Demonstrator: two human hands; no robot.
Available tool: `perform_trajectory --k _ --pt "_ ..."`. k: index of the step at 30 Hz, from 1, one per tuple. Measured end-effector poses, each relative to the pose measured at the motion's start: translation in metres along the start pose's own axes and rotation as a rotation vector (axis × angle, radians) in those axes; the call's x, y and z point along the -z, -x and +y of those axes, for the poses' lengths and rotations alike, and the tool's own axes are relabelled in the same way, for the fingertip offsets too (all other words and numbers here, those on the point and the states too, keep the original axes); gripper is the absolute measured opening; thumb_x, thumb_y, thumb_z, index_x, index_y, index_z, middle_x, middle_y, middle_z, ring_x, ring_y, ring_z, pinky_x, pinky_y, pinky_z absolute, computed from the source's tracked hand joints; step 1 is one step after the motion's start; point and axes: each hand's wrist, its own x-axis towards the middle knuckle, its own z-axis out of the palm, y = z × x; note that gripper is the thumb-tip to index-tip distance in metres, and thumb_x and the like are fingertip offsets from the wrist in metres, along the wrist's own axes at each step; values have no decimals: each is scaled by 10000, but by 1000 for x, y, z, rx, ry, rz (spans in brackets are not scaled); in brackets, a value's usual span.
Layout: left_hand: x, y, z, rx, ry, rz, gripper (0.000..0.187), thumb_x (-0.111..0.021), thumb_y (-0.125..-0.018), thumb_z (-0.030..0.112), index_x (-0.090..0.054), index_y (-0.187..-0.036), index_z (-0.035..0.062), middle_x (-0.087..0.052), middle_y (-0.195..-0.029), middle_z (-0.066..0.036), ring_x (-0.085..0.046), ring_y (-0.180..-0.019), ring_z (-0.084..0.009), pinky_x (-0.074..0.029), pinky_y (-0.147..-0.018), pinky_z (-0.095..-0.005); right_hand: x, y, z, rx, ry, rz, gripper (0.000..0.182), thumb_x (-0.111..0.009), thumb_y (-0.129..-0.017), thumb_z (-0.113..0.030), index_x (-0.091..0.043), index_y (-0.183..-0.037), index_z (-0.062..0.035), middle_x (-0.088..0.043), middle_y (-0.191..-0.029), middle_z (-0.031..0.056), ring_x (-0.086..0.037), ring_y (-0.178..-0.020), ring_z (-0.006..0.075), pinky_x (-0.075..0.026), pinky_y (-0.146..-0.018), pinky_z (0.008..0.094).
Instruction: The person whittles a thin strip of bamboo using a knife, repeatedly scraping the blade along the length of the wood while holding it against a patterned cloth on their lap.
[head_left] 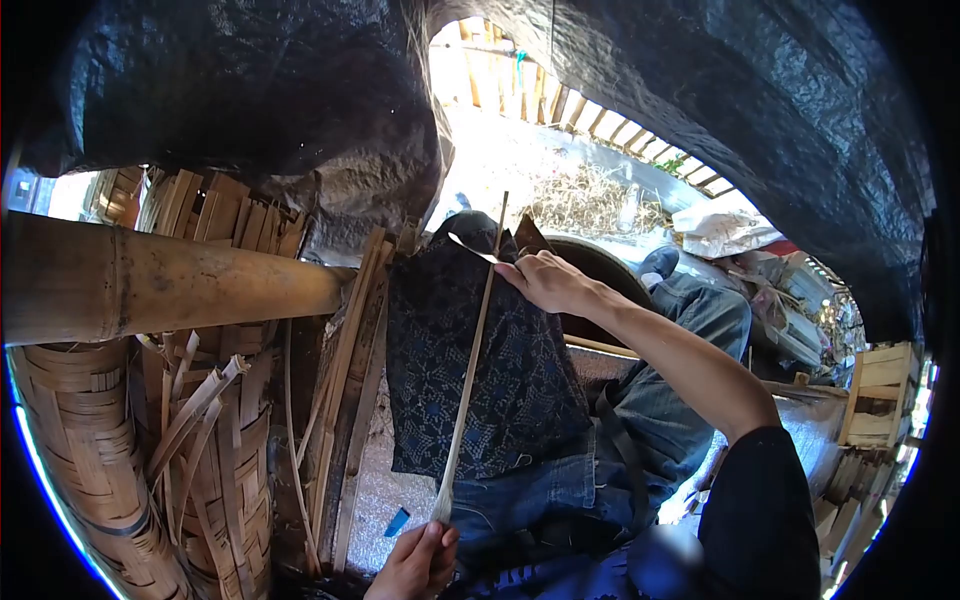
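A long thin bamboo strip point(470, 390) slants up across a dark patterned cloth point(480, 350) on my lap. Its lower end is pinched in my left hand point(418, 562). Higher up, my right hand point(552, 282) is closed on a knife, its handle hidden by the fingers. The bright, narrow knife blade point(474, 250) points left and crosses the strip near its upper end; whether it cuts into the strip cannot be made out.
A thick bamboo pole point(180, 280) juts in from the left above woven bamboo baskets point(80, 430) and loose split strips point(200, 410). Dark plastic sheeting point(760, 110) hangs overhead. A round dark container point(600, 285) stands behind my right hand. Bundled sacks point(715, 230) lie beyond.
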Motion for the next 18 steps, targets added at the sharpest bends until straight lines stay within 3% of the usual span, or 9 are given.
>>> perform_trajectory --k 3,4,9,11,12,13,15,16,18 --pt "17 11 -3 80 -8 -140 227 -400 -966 361 -479 -847 184 -338 -589 82 -301 -459 -40 -229 -407 -202 1 -7 9 91 11 45 539 -403 -974 -310 -480 -526 -19 -452 -420 168 -471 -339 271 -378 -409 391" --pt "14 14 -4 82 24 -88 234 -394 -965 369 -472 -837 188 -328 -581 88 -292 -452 -41 -223 -399 -200 1 -9 13 131 6 66 524 -405 -972 -315 -500 -554 -13 -473 -448 171 -491 -371 286 -399 -442 392" --pt "29 21 -5 57 -16 -203 277 -411 -944 428 -449 -794 198 -318 -563 92 -269 -429 -45 -198 -373 -210 7 -23 29 122 60 9 487 -383 -972 -327 -545 -656 5 -517 -550 210 -552 -529 344 -439 -569 423" --pt "37 22 -8 124 15 -149 289 -407 -942 435 -432 -770 204 -320 -562 90 -273 -420 -51 -199 -366 -214 4 -30 42 111 107 23 384 -364 -978 -286 -610 -871 -11 -568 -629 201 -577 -570 334 -444 -600 446" --pt "38 29 -6 139 -1 -180 302 -394 -945 441 -420 -756 207 -317 -559 93 -274 -416 -55 -214 -360 -213 -10 -40 72 291 378 50 335 -365 -973 -250 -526 -1180 -42 -610 -781 191 -609 -661 295 -453 -654 450" --pt "38 34 -4 139 -9 -180 302 -394 -945 441 -420 -756 207 -317 -559 93 -274 -416 -55 -214 -360 -213 -8 -43 83 286 376 56 335 -365 -973 -250 -526 -1180 -42 -610 -781 191 -609 -661 295 -453 -654 450" --pt "42 40 -3 235 -1 -9 309 -389 -946 449 -418 -756 206 -323 -554 91 -280 -412 -64 -242 -356 -216 2 -52 99 -192 466 -42 424 -370 -961 -241 -372 -1338 -47 -604 -885 191 -606 -769 259 -452 -733 435" --pt "53 36 -1 168 -185 -7 305 -399 -945 441 -423 -752 206 -334 -549 85 -300 -407 -74 -255 -345 -216 1 -56 117 -306 405 24 423 -338 -970 -266 -391 -1317 -31 -597 -885 198 -600 -787 262 -448 -762 424" --pt "59 19 1 95 -17 -63 325 -395 -945 446 -420 -745 191 -338 -545 73 -319 -411 -83 -296 -369 -229 -4 -48 130 -405 176 238 441 -281 -983 -317 -444 -1249 -6 -589 -871 186 -585 -780 258 -448 -784 391"
